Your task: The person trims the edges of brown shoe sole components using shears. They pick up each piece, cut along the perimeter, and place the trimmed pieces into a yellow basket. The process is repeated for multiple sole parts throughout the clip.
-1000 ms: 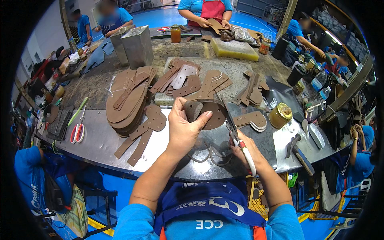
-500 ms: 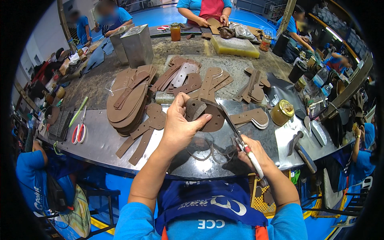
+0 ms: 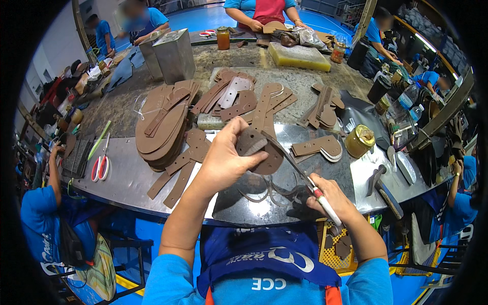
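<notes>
My left hand (image 3: 229, 160) pinches a rounded brown leather piece (image 3: 270, 161) over the metal table, the thumb pressing on a greyish folded part of it. In my right hand (image 3: 333, 195) is a pair of scissors (image 3: 299, 169) with long dark blades and white-and-red handles. The blades slant up and left along the piece's right edge. Whether they are parted or closed I cannot tell. Thin curved dark offcuts (image 3: 254, 197) lie on the table below the piece. Left of my left hand are brown straps (image 3: 180, 161) with punched holes.
A stack of brown soles (image 3: 160, 127) and several strap piles (image 3: 267, 104) stand beyond my hands. To the right are a glue jar (image 3: 360, 141) and a hammer (image 3: 387, 198). Red-and-white scissors (image 3: 100, 165) lie left. Metal cans (image 3: 175, 56) and a yellowish block (image 3: 297, 58) stand farther back; co-workers surround the table.
The scissors and my right hand have shifted slightly right and down. The leather piece has turned a little in my left hand. A co-worker at left has raised an arm over the table.
</notes>
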A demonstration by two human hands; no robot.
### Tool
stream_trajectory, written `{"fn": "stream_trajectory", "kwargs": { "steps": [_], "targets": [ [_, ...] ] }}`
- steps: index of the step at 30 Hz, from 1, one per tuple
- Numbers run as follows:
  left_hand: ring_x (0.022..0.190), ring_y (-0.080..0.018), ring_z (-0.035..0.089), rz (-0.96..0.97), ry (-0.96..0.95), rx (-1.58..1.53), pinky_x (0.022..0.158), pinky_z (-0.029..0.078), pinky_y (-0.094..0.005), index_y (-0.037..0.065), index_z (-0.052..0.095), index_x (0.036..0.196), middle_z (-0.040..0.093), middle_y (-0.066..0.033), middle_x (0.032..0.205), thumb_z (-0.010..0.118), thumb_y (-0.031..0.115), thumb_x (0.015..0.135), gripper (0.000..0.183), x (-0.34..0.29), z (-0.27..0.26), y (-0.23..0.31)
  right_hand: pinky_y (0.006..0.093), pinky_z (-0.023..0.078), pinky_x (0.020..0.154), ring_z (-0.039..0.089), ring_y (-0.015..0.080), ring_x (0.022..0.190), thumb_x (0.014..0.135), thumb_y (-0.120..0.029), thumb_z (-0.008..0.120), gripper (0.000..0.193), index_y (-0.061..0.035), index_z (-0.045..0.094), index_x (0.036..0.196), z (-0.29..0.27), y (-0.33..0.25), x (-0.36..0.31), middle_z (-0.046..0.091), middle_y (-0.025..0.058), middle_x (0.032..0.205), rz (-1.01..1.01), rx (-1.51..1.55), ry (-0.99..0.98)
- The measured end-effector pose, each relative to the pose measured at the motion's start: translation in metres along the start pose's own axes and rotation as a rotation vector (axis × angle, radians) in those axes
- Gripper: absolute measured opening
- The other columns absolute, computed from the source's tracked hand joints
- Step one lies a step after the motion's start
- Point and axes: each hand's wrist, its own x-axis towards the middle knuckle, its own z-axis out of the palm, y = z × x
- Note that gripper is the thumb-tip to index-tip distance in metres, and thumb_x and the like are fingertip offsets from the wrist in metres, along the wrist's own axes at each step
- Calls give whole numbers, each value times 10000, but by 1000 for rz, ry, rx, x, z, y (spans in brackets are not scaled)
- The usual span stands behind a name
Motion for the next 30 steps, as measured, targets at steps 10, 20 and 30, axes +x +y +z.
{"fn": "stream_trajectory", "kwargs": {
  "steps": [10, 20, 30],
  "targets": [
    [720, -95, 488, -18, -29, 55, 655, 428, -246, 9, 473, 822, 507, -45, 766, 708, 25, 647, 294, -4, 6, 3, 454, 403, 659, 513, 433, 765, 731, -254, 651, 383, -28, 392, 900, 2, 6, 3, 507, 200, 746, -45, -32, -55],
    [710, -94, 486, -29, -74, 70, 646, 428, -243, 18, 450, 825, 503, -43, 778, 699, -3, 642, 310, -3, 3, 0, 418, 406, 600, 495, 423, 659, 734, -231, 649, 305, -13, 444, 790, 3, 0, -1, 485, 185, 645, 31, 26, -27],
    [748, -240, 555, 84, -106, 227, 671, 431, -335, -4, 435, 856, 528, -140, 789, 712, 91, 644, 362, -6, 5, -4, 410, 386, 557, 437, 437, 629, 721, -214, 638, 309, -14, 404, 749, 8, 8, 0, 434, 191, 622, -76, -26, 46]
  ]
}}
